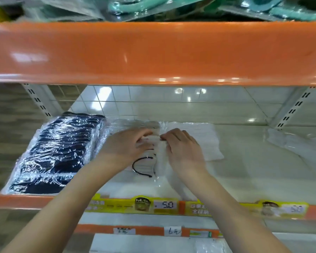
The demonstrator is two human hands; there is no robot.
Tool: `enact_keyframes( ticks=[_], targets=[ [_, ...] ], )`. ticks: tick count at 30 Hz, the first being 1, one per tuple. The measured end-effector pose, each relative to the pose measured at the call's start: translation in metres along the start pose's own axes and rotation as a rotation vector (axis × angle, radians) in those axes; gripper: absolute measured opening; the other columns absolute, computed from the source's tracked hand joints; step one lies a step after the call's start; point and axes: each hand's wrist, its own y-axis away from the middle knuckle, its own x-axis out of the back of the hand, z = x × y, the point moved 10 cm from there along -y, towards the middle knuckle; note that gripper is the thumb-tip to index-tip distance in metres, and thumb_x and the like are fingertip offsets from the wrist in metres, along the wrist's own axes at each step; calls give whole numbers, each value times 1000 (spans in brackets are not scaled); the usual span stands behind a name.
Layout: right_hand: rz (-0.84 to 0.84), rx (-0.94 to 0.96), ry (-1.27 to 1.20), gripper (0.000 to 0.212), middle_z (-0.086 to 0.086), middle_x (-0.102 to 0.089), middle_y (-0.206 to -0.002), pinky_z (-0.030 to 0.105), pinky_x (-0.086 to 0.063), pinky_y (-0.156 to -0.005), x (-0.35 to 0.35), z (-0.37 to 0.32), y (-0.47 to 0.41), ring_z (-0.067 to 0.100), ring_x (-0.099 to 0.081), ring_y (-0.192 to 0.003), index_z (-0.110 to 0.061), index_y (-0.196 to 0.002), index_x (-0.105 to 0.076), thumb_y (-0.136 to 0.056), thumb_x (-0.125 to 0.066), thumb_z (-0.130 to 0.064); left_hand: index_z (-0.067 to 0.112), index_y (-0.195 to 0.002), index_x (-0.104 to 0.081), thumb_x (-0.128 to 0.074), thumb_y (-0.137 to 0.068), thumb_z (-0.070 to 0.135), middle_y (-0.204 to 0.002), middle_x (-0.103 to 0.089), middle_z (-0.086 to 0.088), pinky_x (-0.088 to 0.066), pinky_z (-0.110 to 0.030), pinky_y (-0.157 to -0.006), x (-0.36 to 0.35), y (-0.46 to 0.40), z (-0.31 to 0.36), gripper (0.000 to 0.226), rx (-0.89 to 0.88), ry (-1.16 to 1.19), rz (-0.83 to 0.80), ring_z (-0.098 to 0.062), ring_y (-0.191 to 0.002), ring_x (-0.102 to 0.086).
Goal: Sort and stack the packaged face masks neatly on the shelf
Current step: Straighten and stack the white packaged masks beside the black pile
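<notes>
White shelf (pixel 244 170), orange-edged: left hand (pixel 125 145) and right hand (pixel 182 146) each pinch one clear mask packet (pixel 153 161); black mask stack (pixel 58 152) lies at left.

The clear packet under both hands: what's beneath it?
The clear packet with black ear loops lies on a white pack and the pale shelf. Left hand and right hand cover its top; anything else beneath is hidden.
</notes>
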Motion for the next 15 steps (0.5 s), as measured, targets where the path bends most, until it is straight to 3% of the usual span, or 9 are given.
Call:
enact_keyframes(
  ticks=[2, 4, 6, 9, 15],
  targets=[
    [-27, 37, -12, 32, 3, -65, -90, 32, -49, -64, -18, -12, 2, 29, -62, -76, -12, -92, -70, -62, -66, -4, 31, -118, -63, -45, -97, 38, -117, -64, 13, -44, -29, -81, 13, 9, -16, 28, -1, -155, 176, -16, -107, -60],
    [-25, 91, -1, 29, 0, -66, -94, 32, -49, -66, -33, -24, 10, 28, -62, -80, -15, -95, -69, -71, -54, -10, 20, -99, -71, -43, -96, 34, -93, -71, 5, -47, -29, -66, 12, 20, -25, 31, -141, -216, 302, -23, -84, -67],
    [-11, 135, 7, 31, 0, -66, -95, 33, -49, -69, -44, -33, 21, 27, -62, -85, -16, -95, -71, -75, -48, -11, 13, -87, -71, -53, -90, 20, -80, -69, 0, -49, -29, -57, 5, 41, -36, 20, -285, -290, 435, -24, -70, -67],
    [-27, 194, 13, 32, -2, -66, -98, 33, -43, -78, -59, -43, 42, 23, -60, -92, -18, -97, -73, -71, -58, -6, 12, -88, -72, -60, -82, 7, -88, -71, -2, -53, -32, -61, -13, 65, -52, 15, -320, -325, 481, -24, -76, -68],
    [-258, 204, 25, 43, -9, -65, -100, 28, -35, -86, -93, -51, 69, 18, -60, -95, -24, -97, -72, -58, -81, -8, 13, -90, -70, -69, -80, 11, -105, -69, -4, -48, -33, -79, -49, 92, -72, 11, -375, -299, 355, -24, -98, -64]
  ],
)
